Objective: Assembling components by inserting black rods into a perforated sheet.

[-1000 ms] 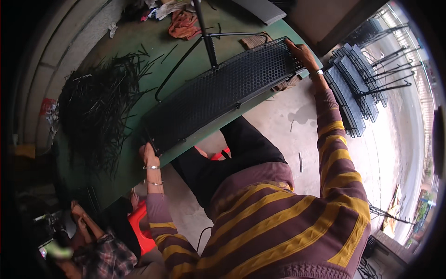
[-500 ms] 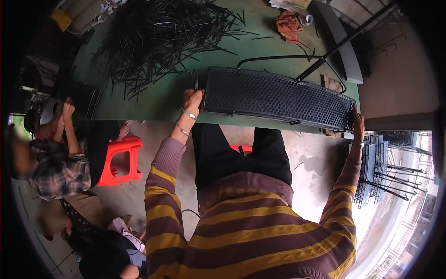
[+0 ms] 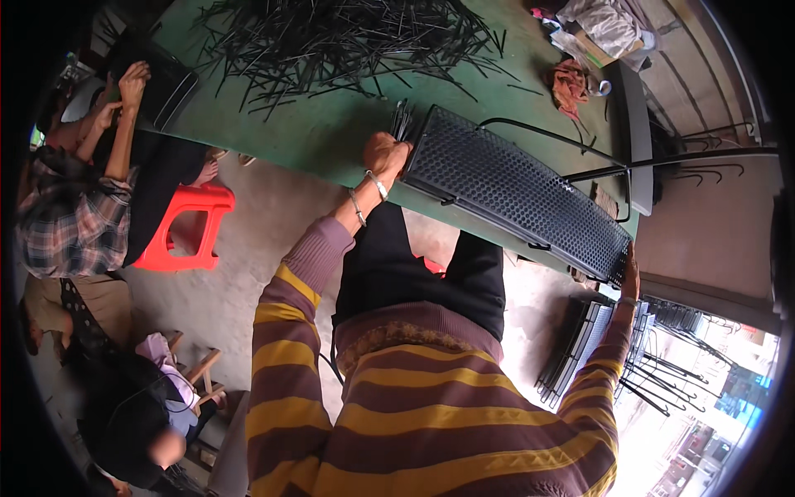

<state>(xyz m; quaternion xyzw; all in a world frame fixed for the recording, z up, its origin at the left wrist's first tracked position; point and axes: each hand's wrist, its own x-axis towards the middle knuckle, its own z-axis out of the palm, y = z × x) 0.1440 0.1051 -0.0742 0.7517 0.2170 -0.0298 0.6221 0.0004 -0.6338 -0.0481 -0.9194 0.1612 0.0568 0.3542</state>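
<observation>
A long black perforated metal rack [image 3: 517, 186] with a bent rod frame lies at a slant along the near edge of the green table [image 3: 348, 161]. My left hand [image 3: 387, 157] is closed at its left end, with a bundle of thin black strips [image 3: 402, 121] sticking up out of the fist. That hand also meets the rack's end; its fingertips are hidden. At the opposite end, my right hand [image 3: 631, 273] grips the rack's short edge. A large loose pile of thin black strips [image 3: 348, 45] covers the table's far side.
An orange-red cloth [image 3: 570, 87] and a tape roll [image 3: 604, 87] lie at the far right. Several similar racks [image 3: 580, 344] stand on the floor at right. To my left are a red plastic stool [image 3: 199, 199], a person in plaid [image 3: 79, 215] and another person lower down.
The rack now slants more in view, its right end lower, and my hands have shifted with it. The whole scene has turned as my head moved. Both hands keep their hold.
</observation>
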